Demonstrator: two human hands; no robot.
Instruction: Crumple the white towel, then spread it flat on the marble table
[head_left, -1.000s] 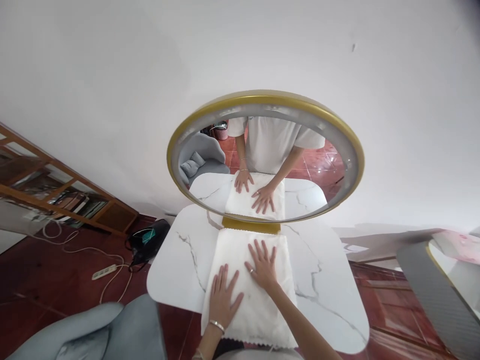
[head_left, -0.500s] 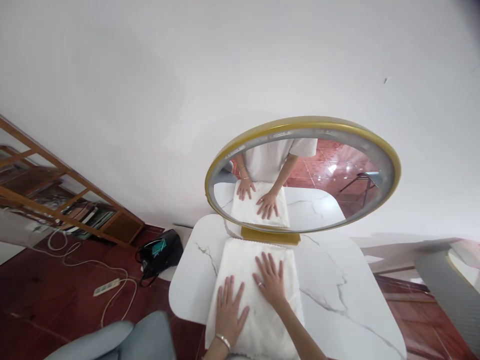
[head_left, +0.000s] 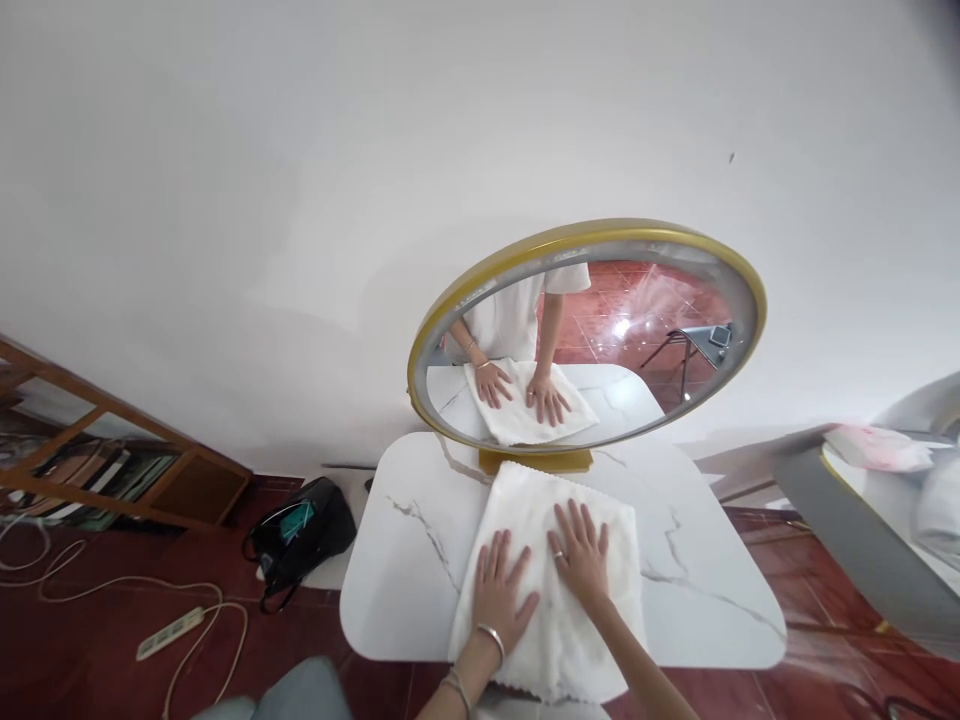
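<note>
A white towel (head_left: 551, 640) lies spread on the white marbled table (head_left: 405, 560), its lower edge reaching past the table's front. My left hand (head_left: 501, 598), with bracelets at the wrist, rests flat on the towel's left half, fingers spread. On the right half my right hand (head_left: 583, 552), wearing a ring, also presses flat with its fingers apart. Behind the towel stands an oval mirror (head_left: 600, 340) with a gold frame, and both hands and the towel show in its glass.
A black bag (head_left: 319, 530) sits left of the table, and a power strip (head_left: 170, 633) with its cable lies on the red floor. Wooden shelves (head_left: 112, 440) line the left wall. At right is another table (head_left: 862, 530) bearing a pink-and-white packet (head_left: 877, 447). A grey chair (head_left: 304, 692) is at lower left.
The towel and both hands have shifted right across the table, and the towel now lies more askew. The hands stay flat on it. My view has also turned somewhat.
</note>
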